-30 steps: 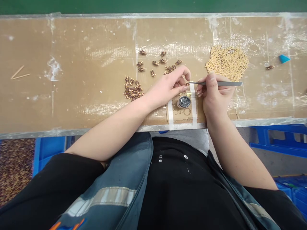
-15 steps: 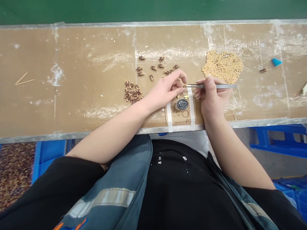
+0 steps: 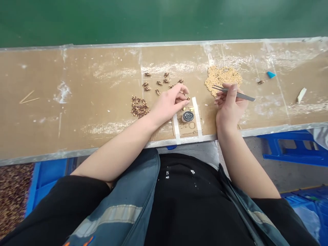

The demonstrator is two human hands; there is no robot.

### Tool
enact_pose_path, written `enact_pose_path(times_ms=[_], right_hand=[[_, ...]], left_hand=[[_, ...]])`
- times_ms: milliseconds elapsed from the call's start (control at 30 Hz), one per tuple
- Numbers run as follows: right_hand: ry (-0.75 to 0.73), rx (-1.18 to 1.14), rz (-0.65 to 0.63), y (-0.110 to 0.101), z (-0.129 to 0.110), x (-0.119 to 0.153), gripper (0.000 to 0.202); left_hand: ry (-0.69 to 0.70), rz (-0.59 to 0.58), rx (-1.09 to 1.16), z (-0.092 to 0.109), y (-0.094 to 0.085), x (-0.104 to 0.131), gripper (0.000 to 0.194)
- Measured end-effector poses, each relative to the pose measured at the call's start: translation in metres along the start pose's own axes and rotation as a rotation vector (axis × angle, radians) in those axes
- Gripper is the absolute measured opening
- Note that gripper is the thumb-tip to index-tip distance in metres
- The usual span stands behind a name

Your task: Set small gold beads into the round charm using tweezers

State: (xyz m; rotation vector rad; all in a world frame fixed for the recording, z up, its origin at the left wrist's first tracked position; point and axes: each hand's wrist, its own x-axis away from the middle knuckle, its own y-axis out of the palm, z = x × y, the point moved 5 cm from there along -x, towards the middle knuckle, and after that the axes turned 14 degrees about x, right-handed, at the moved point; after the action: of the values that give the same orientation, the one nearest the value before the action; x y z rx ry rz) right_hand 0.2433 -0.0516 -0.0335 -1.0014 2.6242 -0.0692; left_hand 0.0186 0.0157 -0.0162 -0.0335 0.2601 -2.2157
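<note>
My left hand rests by the small jar with a dark top, thumb and fingertips pinched on a small brown-and-yellow piece, mostly hidden. In my right hand is a pair of metal tweezers, its tips pointing left over the near edge of the pile of small yellow beads. The tips look slightly apart, and I cannot tell whether a bead is between them. Beyond my left hand lie several loose brown-and-yellow pieces, with a denser heap of them left of the wrist.
White tape strips flank the jar on the brown table. A blue piece and a pale scrap lie far right; two thin sticks lie far left. A blue stool stands below the table edge.
The tweezers have moved from beside my left fingertips to the bead pile, away to the right. My left hand keeps its pinch near the jar. The view has shifted a little.
</note>
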Motion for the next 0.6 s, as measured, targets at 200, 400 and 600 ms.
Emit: enact_pose_path(times_ms=[200, 400, 600], right_hand=[[-0.121, 0.315, -0.091, -0.028, 0.006, -0.024, 0.046], [-0.219, 0.438, -0.183, -0.022, 0.008, -0.026, 0.04], [-0.214, 0.469, -0.19, -0.016, 0.011, -0.027, 0.039]], left_hand=[[0.067, 0.072, -0.291, -0.006, -0.008, -0.004, 0.01], [0.081, 0.09, -0.426, -0.005, -0.009, -0.004, 0.008], [0.065, 0.141, -0.431, 0.001, -0.011, -0.001, 0.008]])
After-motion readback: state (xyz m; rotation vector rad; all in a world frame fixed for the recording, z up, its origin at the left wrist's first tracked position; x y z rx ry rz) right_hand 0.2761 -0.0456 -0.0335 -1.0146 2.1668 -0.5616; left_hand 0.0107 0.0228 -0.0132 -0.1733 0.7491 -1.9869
